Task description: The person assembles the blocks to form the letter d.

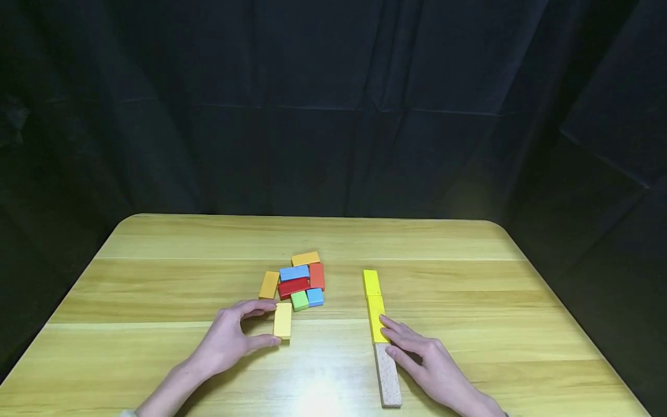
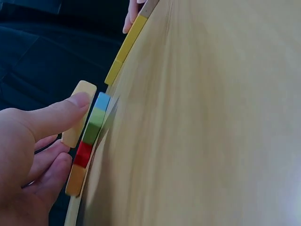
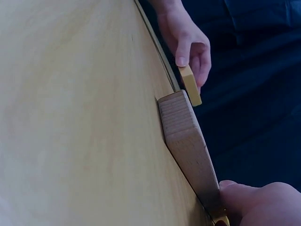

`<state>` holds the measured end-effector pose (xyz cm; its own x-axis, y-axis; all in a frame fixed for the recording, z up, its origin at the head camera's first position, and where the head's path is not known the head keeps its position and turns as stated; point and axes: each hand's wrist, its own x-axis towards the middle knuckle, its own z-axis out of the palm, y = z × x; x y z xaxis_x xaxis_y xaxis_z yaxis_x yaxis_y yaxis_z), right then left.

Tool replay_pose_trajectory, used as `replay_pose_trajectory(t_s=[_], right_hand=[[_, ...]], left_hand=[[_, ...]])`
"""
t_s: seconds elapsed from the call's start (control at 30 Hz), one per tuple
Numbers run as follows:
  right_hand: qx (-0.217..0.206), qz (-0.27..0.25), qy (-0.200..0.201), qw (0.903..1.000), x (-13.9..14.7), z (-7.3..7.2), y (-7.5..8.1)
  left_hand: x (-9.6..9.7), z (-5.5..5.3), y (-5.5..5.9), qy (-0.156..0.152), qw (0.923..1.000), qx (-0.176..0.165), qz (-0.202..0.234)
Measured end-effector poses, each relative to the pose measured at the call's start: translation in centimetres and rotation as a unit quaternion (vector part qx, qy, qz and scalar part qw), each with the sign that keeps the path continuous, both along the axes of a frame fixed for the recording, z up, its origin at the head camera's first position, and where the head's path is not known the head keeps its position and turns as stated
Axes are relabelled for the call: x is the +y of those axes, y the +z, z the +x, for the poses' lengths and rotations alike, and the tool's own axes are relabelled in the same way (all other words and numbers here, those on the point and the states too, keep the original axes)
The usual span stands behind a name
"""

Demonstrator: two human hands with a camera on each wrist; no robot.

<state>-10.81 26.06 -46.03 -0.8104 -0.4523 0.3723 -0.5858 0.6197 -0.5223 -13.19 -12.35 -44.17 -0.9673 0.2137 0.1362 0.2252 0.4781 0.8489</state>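
My left hand (image 1: 227, 340) pinches a pale yellow block (image 1: 283, 320) by its two ends, between thumb and fingers. In the left wrist view that block (image 2: 77, 113) is held up off the table, beside the coloured blocks. My right hand (image 1: 429, 366) rests along the right side of a row, its fingers lightly bent. Its fingertips touch the longer yellow block (image 1: 377, 318), and its thumb is at the speckled, pale wooden block (image 1: 388, 375) at the near end. A shorter yellow block (image 1: 371, 282) forms the row's far end.
Left of the row, a cluster holds a green block (image 1: 299, 300), a dark red block (image 1: 294, 288), a lighter red block (image 1: 316, 276), two blue blocks and two orange blocks. Dark curtains (image 1: 333, 110) hang behind the wooden table (image 1: 469, 278).
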Motion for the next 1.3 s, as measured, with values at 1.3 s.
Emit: replay_pose_trajectory(t_s=[1.3], right_hand=[[0.000,0.012,-0.005,0.9999,0.1,0.1,0.1]], left_hand=[[9.4,-4.0,0.3,-0.018,0.9984,0.017,0.051]])
